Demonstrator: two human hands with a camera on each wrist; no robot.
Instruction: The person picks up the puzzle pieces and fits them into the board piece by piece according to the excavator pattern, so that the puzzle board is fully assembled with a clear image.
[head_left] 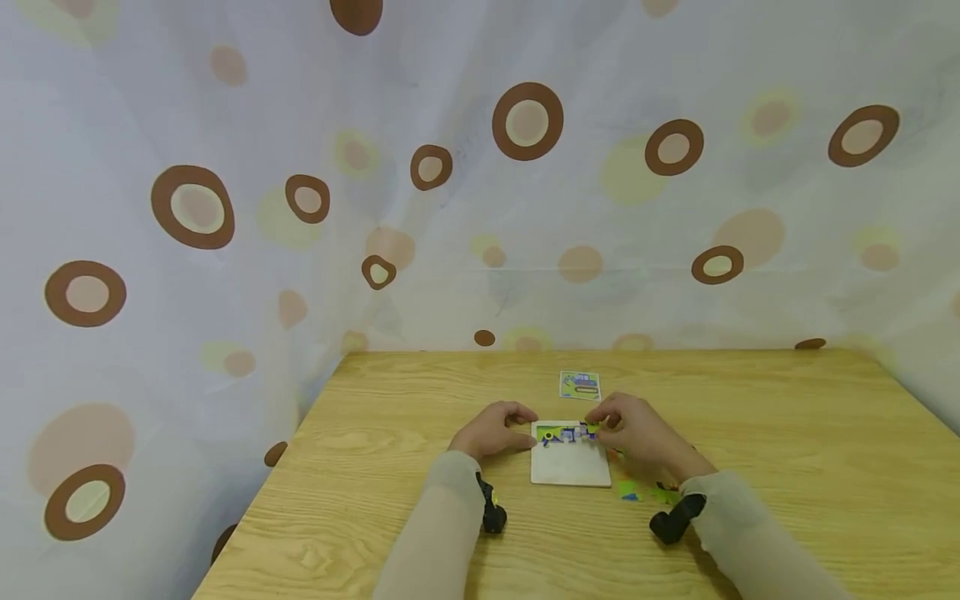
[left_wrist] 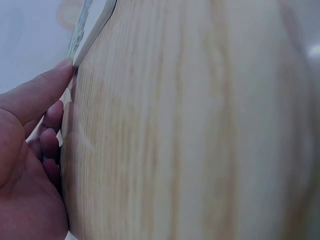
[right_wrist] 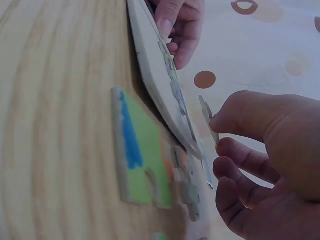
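A square white puzzle tray lies on the table, its top row filled with joined green, yellow and purple jigsaw pieces. My left hand rests against the tray's left edge; in the left wrist view its thumb touches the rim with the other fingers loosely bent below. Over the tray's upper right corner, my right hand pinches a thin jigsaw piece between thumb and index finger. That piece shows edge-on in the right wrist view, so its picture is hidden there.
Loose jigsaw pieces lie right of the tray, partly under my right wrist; one is green with a blue stripe. A picture card of a purple vehicle lies behind the tray. A patterned cloth hangs behind the wooden table.
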